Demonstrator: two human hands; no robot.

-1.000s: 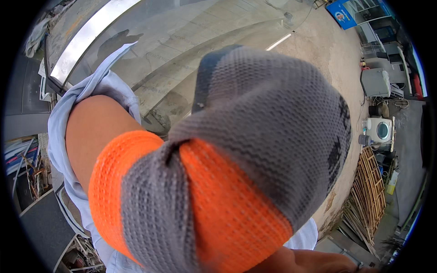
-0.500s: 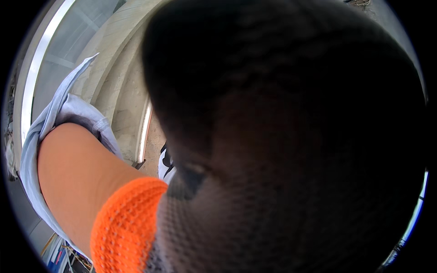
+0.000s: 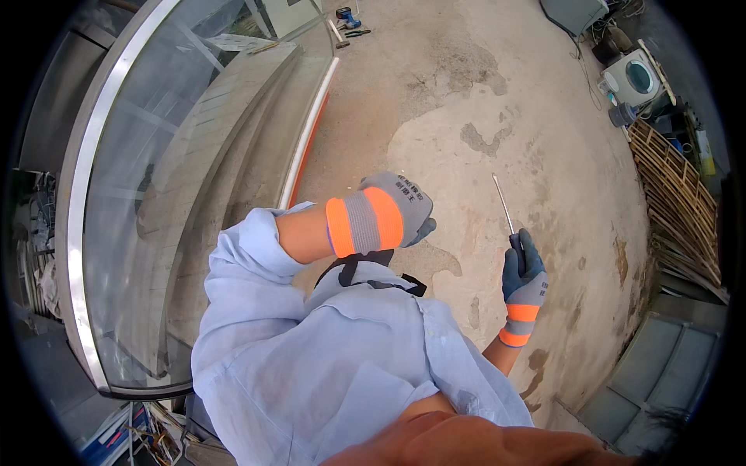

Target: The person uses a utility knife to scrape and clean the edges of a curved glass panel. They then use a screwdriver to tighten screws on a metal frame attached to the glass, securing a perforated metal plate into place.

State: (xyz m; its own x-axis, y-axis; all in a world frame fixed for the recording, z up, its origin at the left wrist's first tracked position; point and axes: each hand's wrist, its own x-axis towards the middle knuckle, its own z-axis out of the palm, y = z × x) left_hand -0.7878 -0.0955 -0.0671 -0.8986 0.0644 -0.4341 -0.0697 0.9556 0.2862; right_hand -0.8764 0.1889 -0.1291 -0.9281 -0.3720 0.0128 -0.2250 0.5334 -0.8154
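Note:
My left hand (image 3: 402, 203), in a grey glove with an orange-striped cuff, is in front of my waist with its fingers curled in. Its palm side is turned away, so anything inside it is hidden. Off to the right, my right hand (image 3: 528, 281) wears a matching glove and grips a screwdriver (image 3: 505, 208) by its dark handle. The thin metal shaft points up and slightly left, over the concrete floor (image 3: 443, 155).
A glass display case (image 3: 128, 202) with a pale trim runs along the left. Far ahead on the floor lie a blue cordless drill (image 3: 349, 17) and a hammer (image 3: 339, 39). At the right are a white washing machine (image 3: 633, 78), a stacked wooden lattice (image 3: 674, 198) and grey metal panels (image 3: 660, 369).
My left gloved hand covered most of the view half a second ago. It has since moved down and away from the camera, revealing the floor, my right hand and the screwdriver.

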